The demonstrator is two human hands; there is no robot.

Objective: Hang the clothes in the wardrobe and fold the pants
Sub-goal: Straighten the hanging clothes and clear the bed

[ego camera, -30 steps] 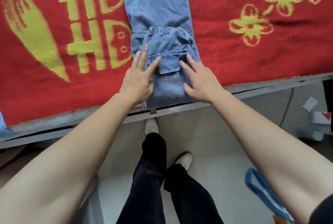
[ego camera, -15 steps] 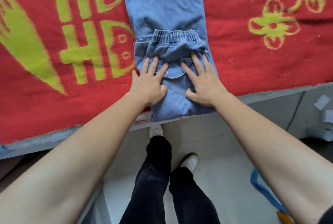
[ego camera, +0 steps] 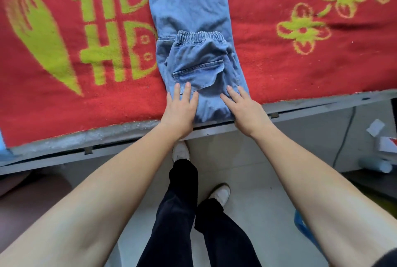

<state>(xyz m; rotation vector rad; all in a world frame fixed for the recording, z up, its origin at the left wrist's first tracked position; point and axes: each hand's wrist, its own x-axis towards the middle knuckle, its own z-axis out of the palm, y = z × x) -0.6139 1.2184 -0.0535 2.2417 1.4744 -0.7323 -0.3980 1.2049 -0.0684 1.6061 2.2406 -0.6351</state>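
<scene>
I see the blue denim pants (ego camera: 193,36) lying lengthwise on the red blanket (ego camera: 300,68), running from its near edge away toward the far edge and out of view. The waist end is folded back over the legs, so the elastic waistband (ego camera: 198,35) faces away from me and a back pocket (ego camera: 198,75) shows on top. The fold itself sits right at the blanket's near edge, just above the grey frame (ego camera: 300,107) of the bed. My left hand (ego camera: 180,110) lies flat on the fold's left side, fingers spread and extended, gripping nothing. My right hand (ego camera: 245,108) lies flat on the right side the same way, palm down, fingers open. Below the frame I see pale floor (ego camera: 247,159), my dark trousers (ego camera: 182,202) and white shoes (ego camera: 181,150).
</scene>
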